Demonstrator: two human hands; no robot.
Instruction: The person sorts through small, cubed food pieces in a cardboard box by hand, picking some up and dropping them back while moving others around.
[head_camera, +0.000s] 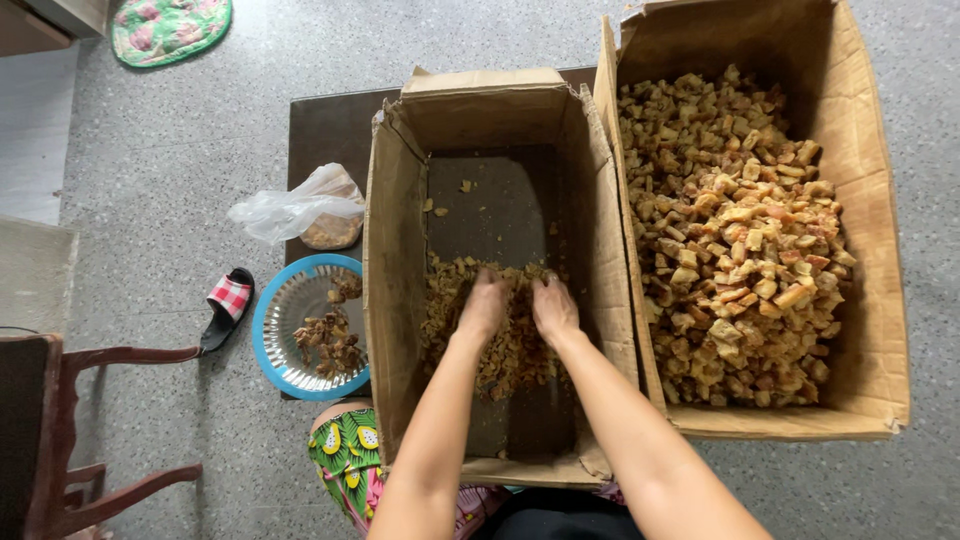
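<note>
Floor (170, 200): grey speckled stone, seen from the head camera, under a dark low bench (325, 130).
Left hand (484, 303): reaching down into the middle cardboard box (395, 260), fingers curled and buried in the heap of small brown pieces (505, 350); grip on any one piece cannot be told.
Right hand (554, 308): just beside the left, nearly touching, fingers bent down into the same heap.
Heap: under and nearer than both hands, covering part of the box's dark bottom.
Beyond the hands: bare box bottom with a few stray crumbs.
Right of the hands: large cardboard box (870, 250) filled with golden-brown chunks (735, 240).
Left of the hands: blue-rimmed bowl (268, 340) holding some dark pieces, clear plastic bag (300, 208) on the bench, red checked sandal (228, 303), wooden chair (60, 440).
Far corner: green flowered mat (170, 28).
</note>
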